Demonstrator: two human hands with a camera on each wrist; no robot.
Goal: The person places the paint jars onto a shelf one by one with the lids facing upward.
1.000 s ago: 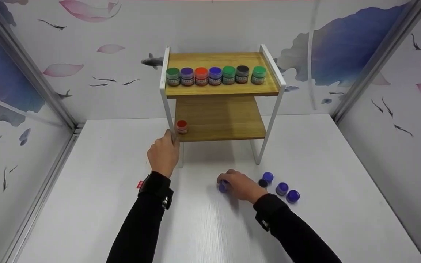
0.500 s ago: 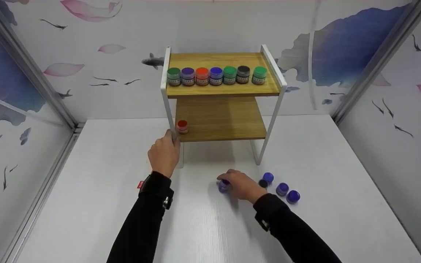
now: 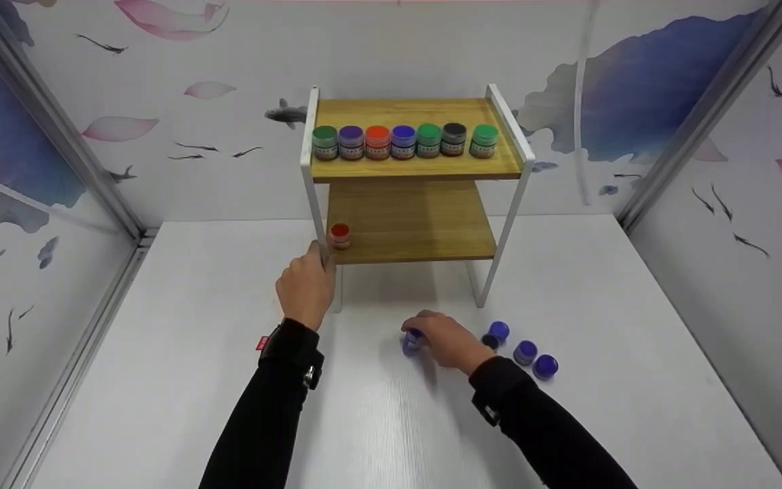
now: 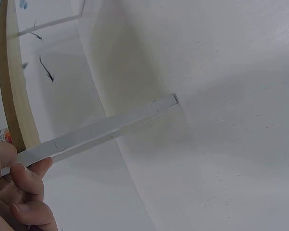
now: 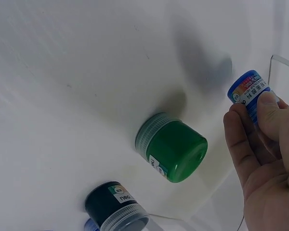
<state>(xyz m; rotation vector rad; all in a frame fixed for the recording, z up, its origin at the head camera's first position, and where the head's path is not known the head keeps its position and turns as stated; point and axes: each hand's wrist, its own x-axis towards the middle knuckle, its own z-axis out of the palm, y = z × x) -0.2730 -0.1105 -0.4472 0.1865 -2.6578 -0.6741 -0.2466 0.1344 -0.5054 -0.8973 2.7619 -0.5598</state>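
My left hand [image 3: 306,288] [image 4: 24,197] grips the white left post [image 3: 313,204] [image 4: 106,127] of a two-tier rack, beside its lower shelf. Between thumb and fingers, my right hand [image 3: 451,341] [image 5: 265,144] pinches a small blue paint jar [image 3: 412,342] [image 5: 248,91]. In the right wrist view that jar is tilted and raised off the white surface, its shadow apart from it. A green jar [image 5: 176,151] and a dark jar [image 5: 116,207] lie near the hand there; the head view hides the green one.
Several lidded jars stand in a row on the upper wooden shelf [image 3: 404,109]. One red-lidded jar [image 3: 340,236] is at the lower shelf's left front. Right of my right hand are blue-lidded jars [image 3: 525,352] and a black-lidded one [image 3: 490,341]. Printed panels enclose the table [image 3: 180,305].
My right hand has shifted slightly up and left in the head view, and the pinched blue jar has moved with it. The left hand keeps its grip on the post.
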